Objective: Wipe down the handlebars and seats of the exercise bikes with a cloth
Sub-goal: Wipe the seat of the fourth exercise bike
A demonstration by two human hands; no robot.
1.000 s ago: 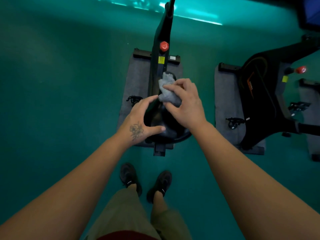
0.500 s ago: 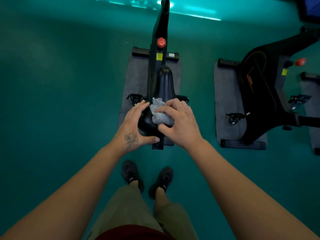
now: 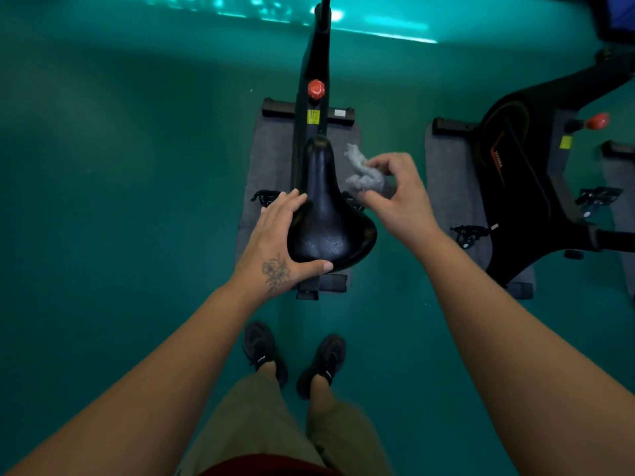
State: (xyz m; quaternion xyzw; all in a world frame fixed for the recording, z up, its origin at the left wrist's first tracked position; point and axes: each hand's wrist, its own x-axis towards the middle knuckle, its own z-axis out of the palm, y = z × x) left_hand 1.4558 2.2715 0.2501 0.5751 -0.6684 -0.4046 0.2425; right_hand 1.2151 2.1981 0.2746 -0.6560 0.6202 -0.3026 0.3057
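A black bike seat [image 3: 326,218] sits in the middle of the view, its narrow nose pointing away from me. My left hand [image 3: 275,245] holds the seat's left side, fingers along the edge and thumb curled under the rear. My right hand [image 3: 395,197] pinches a crumpled grey cloth [image 3: 364,173] just right of the seat, lifted off its surface. The bike's black frame [image 3: 314,73] with a red knob [image 3: 316,89] runs away from the seat; the handlebars are out of view.
A second black exercise bike [image 3: 522,187] stands to the right on its own grey mat [image 3: 446,173]. The near bike rests on a grey mat [image 3: 268,159] on a green floor. My two black shoes [image 3: 261,348] are below the seat.
My right hand has drawn the cloth back along the seat and then lifted it off to the right, leaving the seat bare. My left hand has stayed on the seat's left side.
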